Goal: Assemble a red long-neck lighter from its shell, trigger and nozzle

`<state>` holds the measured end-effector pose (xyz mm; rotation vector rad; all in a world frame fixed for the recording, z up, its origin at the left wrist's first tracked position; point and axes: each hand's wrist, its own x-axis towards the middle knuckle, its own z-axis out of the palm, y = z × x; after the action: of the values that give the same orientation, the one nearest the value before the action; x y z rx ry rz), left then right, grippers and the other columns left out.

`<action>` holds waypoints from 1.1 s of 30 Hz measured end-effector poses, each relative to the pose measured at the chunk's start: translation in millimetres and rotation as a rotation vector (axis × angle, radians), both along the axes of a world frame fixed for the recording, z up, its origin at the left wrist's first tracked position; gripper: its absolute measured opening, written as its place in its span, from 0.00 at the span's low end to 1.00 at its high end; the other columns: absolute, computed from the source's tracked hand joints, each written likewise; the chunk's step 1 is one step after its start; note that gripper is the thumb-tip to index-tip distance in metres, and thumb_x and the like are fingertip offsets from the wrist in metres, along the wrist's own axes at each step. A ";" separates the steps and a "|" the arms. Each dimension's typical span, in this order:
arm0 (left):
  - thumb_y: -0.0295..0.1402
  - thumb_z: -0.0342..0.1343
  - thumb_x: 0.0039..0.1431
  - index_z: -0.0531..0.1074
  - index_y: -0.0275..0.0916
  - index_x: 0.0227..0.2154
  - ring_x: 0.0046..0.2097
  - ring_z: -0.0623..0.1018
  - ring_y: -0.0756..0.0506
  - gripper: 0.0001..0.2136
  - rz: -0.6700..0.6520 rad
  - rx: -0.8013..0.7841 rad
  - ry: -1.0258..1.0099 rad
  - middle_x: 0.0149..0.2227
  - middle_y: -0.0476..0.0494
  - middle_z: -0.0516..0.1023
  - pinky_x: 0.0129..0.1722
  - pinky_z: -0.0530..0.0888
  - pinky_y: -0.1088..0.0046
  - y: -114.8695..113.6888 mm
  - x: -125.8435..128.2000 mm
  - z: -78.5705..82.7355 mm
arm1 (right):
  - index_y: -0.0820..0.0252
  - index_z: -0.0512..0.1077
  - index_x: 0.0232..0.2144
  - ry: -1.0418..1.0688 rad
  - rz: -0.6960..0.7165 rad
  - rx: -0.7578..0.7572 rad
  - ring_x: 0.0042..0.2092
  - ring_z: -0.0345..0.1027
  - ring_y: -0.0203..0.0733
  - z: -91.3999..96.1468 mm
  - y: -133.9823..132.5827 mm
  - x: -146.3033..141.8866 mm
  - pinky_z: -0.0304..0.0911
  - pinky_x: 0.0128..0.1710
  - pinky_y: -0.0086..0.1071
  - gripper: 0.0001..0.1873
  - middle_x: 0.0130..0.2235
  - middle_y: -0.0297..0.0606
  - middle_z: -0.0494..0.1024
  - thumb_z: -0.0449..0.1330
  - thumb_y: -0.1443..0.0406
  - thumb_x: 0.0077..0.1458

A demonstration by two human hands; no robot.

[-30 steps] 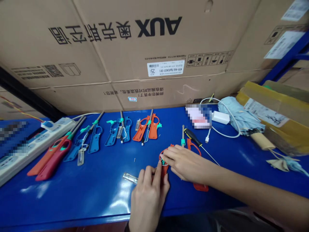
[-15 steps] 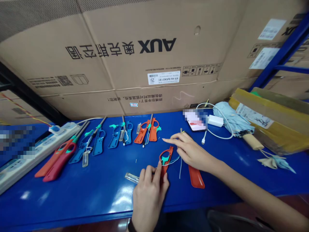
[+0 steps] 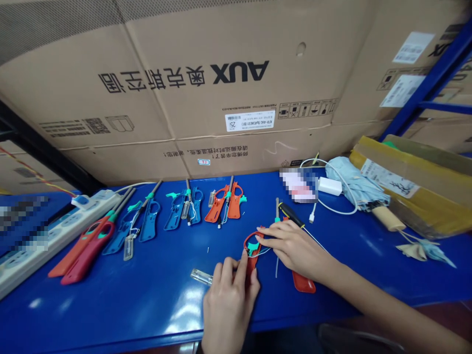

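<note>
My left hand (image 3: 230,300) is closed around the lower part of a red lighter shell half (image 3: 260,246); its index finger presses near the green trigger (image 3: 252,248). Thin pale wires (image 3: 263,252) run out of that shell to the right. My right hand (image 3: 300,248) has its fingers stretched out, their tips at the shell's upper edge. Under the right palm lies the other red shell half (image 3: 304,282), partly covered. A metal lighter tube (image 3: 277,209) with a green collar is just beyond the right hand. Beside the left hand lies a clear fuel tank (image 3: 201,276).
A black-and-yellow screwdriver (image 3: 291,214) lies behind my right hand. Opened blue lighters (image 3: 149,221) and an opened red one (image 3: 234,204) stand in a row at the back. At left are closed lighters (image 3: 88,250) and a power strip (image 3: 55,236); at right, a folded umbrella (image 3: 350,179).
My right hand has come down and toward me, its fingertips now at the shell's top. The screwdriver behind it has come into sight. My left hand keeps its hold.
</note>
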<state>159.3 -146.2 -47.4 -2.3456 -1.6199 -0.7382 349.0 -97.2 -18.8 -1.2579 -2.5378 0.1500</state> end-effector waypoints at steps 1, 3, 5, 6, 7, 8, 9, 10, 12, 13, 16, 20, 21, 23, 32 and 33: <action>0.31 0.50 0.59 0.71 0.40 0.46 0.31 0.70 0.47 0.13 0.000 -0.001 -0.004 0.29 0.47 0.70 0.28 0.68 0.75 0.0 -0.1 0.1 | 0.54 0.73 0.46 0.001 0.005 -0.009 0.49 0.64 0.45 -0.7 0.1 -0.2 0.57 0.50 0.43 0.17 0.52 0.34 0.73 0.52 0.72 0.57; 0.31 0.50 0.59 0.71 0.40 0.46 0.31 0.70 0.47 0.13 0.006 -0.008 -0.007 0.29 0.47 0.70 0.27 0.68 0.76 -0.3 -0.3 0.5 | 0.54 0.72 0.47 0.012 0.008 -0.018 0.50 0.64 0.46 -0.9 0.6 0.6 0.57 0.50 0.44 0.18 0.53 0.35 0.72 0.52 0.72 0.57; 0.32 0.49 0.60 0.71 0.41 0.47 0.32 0.71 0.48 0.13 0.013 -0.021 -0.001 0.29 0.47 0.70 0.27 0.68 0.76 -0.7 -0.6 1.1 | 0.51 0.70 0.49 0.058 -0.010 -0.029 0.52 0.63 0.45 1.2 1.7 4.0 0.56 0.51 0.44 0.20 0.55 0.35 0.70 0.51 0.73 0.57; 0.32 0.49 0.60 0.70 0.41 0.47 0.32 0.71 0.47 0.13 0.018 -0.031 0.001 0.30 0.47 0.70 0.27 0.68 0.76 -1.1 -0.8 1.5 | 0.50 0.69 0.51 0.100 -0.037 -0.037 0.52 0.63 0.45 3.3 2.4 6.6 0.55 0.51 0.44 0.21 0.55 0.36 0.70 0.50 0.72 0.58; 0.32 0.49 0.60 0.70 0.41 0.47 0.32 0.71 0.47 0.14 0.021 -0.043 0.005 0.30 0.47 0.70 0.27 0.68 0.76 -1.5 -1.0 2.0 | 0.50 0.66 0.52 0.146 -0.070 -0.050 0.51 0.63 0.44 5.9 3.1 9.6 0.56 0.51 0.44 0.21 0.54 0.37 0.71 0.51 0.71 0.58; 0.33 0.49 0.60 0.70 0.42 0.48 0.33 0.71 0.48 0.14 0.023 -0.053 0.006 0.31 0.47 0.70 0.27 0.68 0.76 -1.9 -1.1 2.4 | 0.50 0.65 0.53 0.188 -0.104 -0.071 0.50 0.64 0.43 8.9 3.9 12.9 0.57 0.50 0.43 0.21 0.51 0.38 0.73 0.52 0.68 0.58; 0.33 0.49 0.60 0.69 0.42 0.48 0.33 0.71 0.48 0.14 0.024 -0.058 0.004 0.31 0.47 0.70 0.27 0.68 0.76 -2.3 -1.3 2.8 | 0.52 0.65 0.53 0.216 -0.126 -0.099 0.48 0.65 0.43 12.0 4.6 16.0 0.58 0.49 0.42 0.20 0.48 0.38 0.75 0.54 0.65 0.58; 0.33 0.49 0.60 0.69 0.42 0.48 0.33 0.71 0.48 0.14 0.025 -0.061 0.001 0.31 0.47 0.70 0.27 0.68 0.76 -2.6 -1.5 3.1 | 0.52 0.68 0.50 0.222 -0.121 -0.134 0.47 0.66 0.44 15.0 5.4 18.8 0.59 0.48 0.42 0.18 0.46 0.39 0.75 0.56 0.61 0.56; 0.34 0.50 0.60 0.70 0.42 0.48 0.33 0.71 0.48 0.14 0.025 -0.049 -0.008 0.31 0.47 0.71 0.26 0.68 0.76 -3.0 -1.7 3.3 | 0.54 0.72 0.42 0.192 -0.048 -0.206 0.46 0.65 0.45 19.5 6.9 22.0 0.59 0.47 0.41 0.16 0.43 0.38 0.75 0.60 0.56 0.52; 0.34 0.50 0.60 0.70 0.42 0.47 0.33 0.71 0.48 0.14 0.026 -0.040 -0.013 0.31 0.47 0.71 0.26 0.67 0.77 -3.1 -1.9 3.0 | 0.55 0.73 0.39 0.173 -0.007 -0.230 0.46 0.64 0.45 20.8 7.9 22.4 0.59 0.47 0.40 0.14 0.43 0.38 0.75 0.61 0.56 0.51; 0.34 0.51 0.59 0.70 0.42 0.47 0.33 0.72 0.48 0.13 0.021 -0.017 -0.025 0.31 0.46 0.71 0.25 0.66 0.77 -2.7 -2.5 1.6 | 0.57 0.74 0.32 0.129 0.060 -0.228 0.43 0.65 0.42 21.2 12.3 19.8 0.58 0.48 0.38 0.08 0.39 0.37 0.74 0.60 0.59 0.53; 0.33 0.51 0.60 0.70 0.42 0.47 0.33 0.72 0.48 0.13 -0.002 -0.026 -0.038 0.31 0.47 0.71 0.26 0.66 0.77 -2.1 -3.4 0.5 | 0.58 0.75 0.31 0.125 0.146 -0.218 0.38 0.65 0.40 19.2 23.8 17.9 0.60 0.44 0.36 0.07 0.33 0.36 0.76 0.58 0.63 0.56; 0.33 0.51 0.60 0.70 0.42 0.48 0.33 0.72 0.48 0.14 -0.004 -0.030 -0.039 0.31 0.47 0.71 0.26 0.67 0.77 -2.1 -3.5 0.6 | 0.59 0.75 0.31 0.141 0.167 -0.237 0.37 0.66 0.40 19.0 27.5 18.4 0.60 0.42 0.35 0.07 0.32 0.35 0.76 0.58 0.63 0.56; 0.33 0.51 0.60 0.69 0.42 0.49 0.33 0.72 0.48 0.14 -0.005 -0.032 -0.036 0.31 0.47 0.71 0.27 0.67 0.77 -2.3 -3.6 1.0 | 0.59 0.75 0.32 0.189 0.201 -0.281 0.36 0.67 0.38 19.2 35.2 19.9 0.62 0.40 0.32 0.07 0.32 0.35 0.77 0.58 0.63 0.56; 0.34 0.51 0.59 0.68 0.41 0.50 0.33 0.72 0.47 0.16 0.026 -0.028 -0.037 0.31 0.47 0.71 0.29 0.68 0.76 -1.3 -3.7 -0.5 | 0.59 0.77 0.36 0.146 0.226 -0.274 0.38 0.72 0.36 18.2 51.1 19.0 0.64 0.40 0.29 0.10 0.37 0.36 0.77 0.56 0.63 0.58; 0.34 0.51 0.58 0.66 0.41 0.52 0.33 0.72 0.47 0.18 0.033 -0.023 -0.029 0.31 0.47 0.70 0.28 0.67 0.76 -1.0 -3.6 -0.2 | 0.59 0.77 0.36 0.134 0.222 -0.260 0.38 0.72 0.36 17.0 50.0 18.8 0.64 0.40 0.28 0.10 0.37 0.36 0.77 0.56 0.63 0.58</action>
<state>155.7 -147.2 -47.6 -2.3282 -1.6834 -0.7541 367.9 -47.2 -1.7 -1.0058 -2.5941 0.6093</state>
